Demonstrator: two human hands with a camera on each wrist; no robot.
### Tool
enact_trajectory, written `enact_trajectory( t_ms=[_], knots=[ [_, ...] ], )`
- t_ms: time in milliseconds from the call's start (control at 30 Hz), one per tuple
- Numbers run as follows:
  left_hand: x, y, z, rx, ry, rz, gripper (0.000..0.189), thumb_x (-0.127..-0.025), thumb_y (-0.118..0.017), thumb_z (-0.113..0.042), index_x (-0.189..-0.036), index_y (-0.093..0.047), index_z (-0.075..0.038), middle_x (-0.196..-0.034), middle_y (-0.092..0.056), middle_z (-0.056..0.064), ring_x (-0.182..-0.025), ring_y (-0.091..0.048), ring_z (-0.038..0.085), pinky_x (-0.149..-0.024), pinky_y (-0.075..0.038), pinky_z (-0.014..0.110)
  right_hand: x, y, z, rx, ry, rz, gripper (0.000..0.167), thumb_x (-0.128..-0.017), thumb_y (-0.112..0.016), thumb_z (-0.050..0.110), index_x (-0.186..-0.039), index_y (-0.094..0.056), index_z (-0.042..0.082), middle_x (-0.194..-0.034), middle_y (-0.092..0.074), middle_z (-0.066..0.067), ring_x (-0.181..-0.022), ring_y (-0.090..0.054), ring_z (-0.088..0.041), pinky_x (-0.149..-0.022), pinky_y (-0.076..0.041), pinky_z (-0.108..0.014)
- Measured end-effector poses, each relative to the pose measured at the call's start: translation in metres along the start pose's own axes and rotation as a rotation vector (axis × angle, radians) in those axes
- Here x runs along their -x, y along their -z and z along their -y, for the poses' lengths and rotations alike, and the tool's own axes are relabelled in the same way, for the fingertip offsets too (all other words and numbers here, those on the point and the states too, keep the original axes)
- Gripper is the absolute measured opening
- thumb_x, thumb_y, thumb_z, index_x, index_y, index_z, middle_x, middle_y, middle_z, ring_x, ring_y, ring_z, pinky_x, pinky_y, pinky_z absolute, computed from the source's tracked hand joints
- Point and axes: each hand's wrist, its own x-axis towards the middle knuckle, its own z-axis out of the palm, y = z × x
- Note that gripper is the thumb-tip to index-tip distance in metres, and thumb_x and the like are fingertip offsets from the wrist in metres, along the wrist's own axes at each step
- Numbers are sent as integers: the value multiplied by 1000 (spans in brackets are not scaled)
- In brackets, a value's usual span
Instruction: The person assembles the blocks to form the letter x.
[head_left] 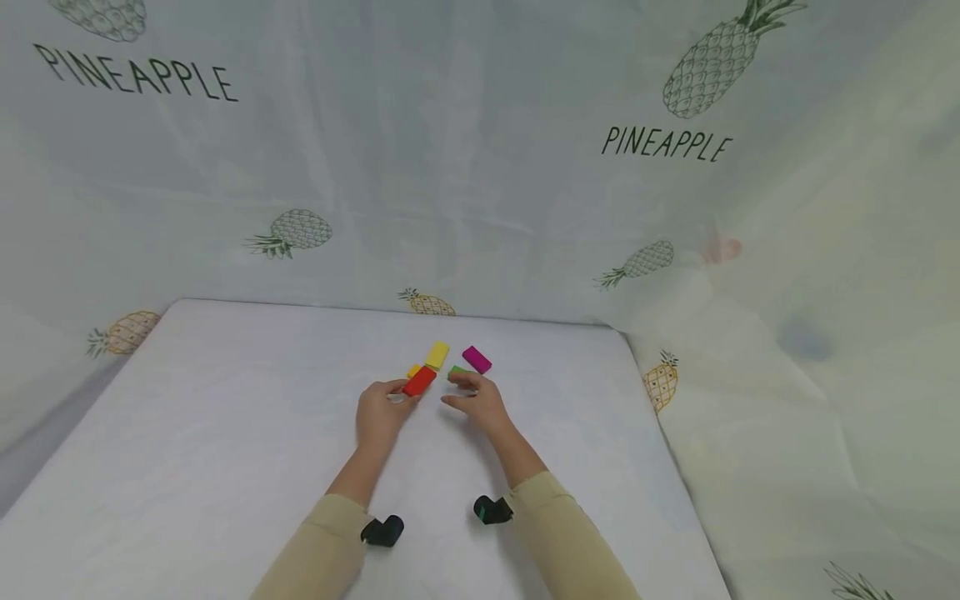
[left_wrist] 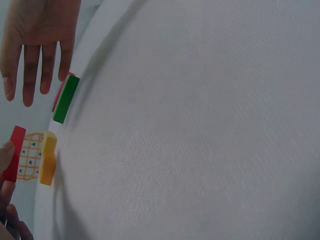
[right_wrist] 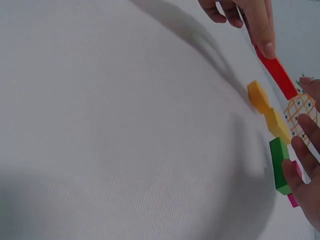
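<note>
My left hand [head_left: 379, 412] pinches a red rectangular block [head_left: 420, 382] near one end; the right wrist view shows the block [right_wrist: 280, 76] held above the table. Fingers loosely spread, my right hand [head_left: 481, 403] holds nothing and hovers beside the green block [head_left: 457, 370], partly covering it in the head view. A yellow block [head_left: 438, 355] lies just beyond the red one. Partly hidden behind the red block is an orange block [head_left: 413, 371]. To the right lies a magenta block [head_left: 477, 359], close behind the green block [right_wrist: 278, 165] in the right wrist view.
A white-covered table [head_left: 225, 433] extends under both arms. Behind it hangs a pale curtain [head_left: 465, 167] printed with pineapples. Dark devices are strapped at the left wrist [head_left: 382, 531] and the right wrist [head_left: 492, 509].
</note>
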Motion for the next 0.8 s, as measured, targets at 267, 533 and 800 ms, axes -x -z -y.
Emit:
enact_trajectory(
  t_ms=[267, 533, 800],
  knots=[
    [13, 19, -1, 59, -9, -33, 38, -79, -82, -23, -113, -73, -8, -99, -65, 11, -90, -55, 27, -75, -47, 39, 3, -10, 9, -63, 42, 37, 44, -84, -77, 10, -125, -63, 4, -119, -66, -4, -112, -57, -25, -96, -47, -40],
    [28, 36, 5, 70, -9, -78, 36, -79, -83, -22, -112, -74, -11, -97, -65, 8, -88, -52, 25, -73, -42, 36, 12, -23, 15, -86, 49, 72, 40, -85, -76, 10, -124, -65, 9, -117, -66, 0, -110, -58, -23, -94, -48, -37],
    [45, 50, 16, 82, 41, -72, 36, -81, -80, -20, -115, -73, -10, -99, -63, 9, -92, -51, 26, -73, -43, 36, 19, -37, 15, -101, 22, 91, 42, -85, -76, 15, -125, -64, 8, -115, -67, 2, -110, -58, -22, -91, -50, -36]
  ],
)
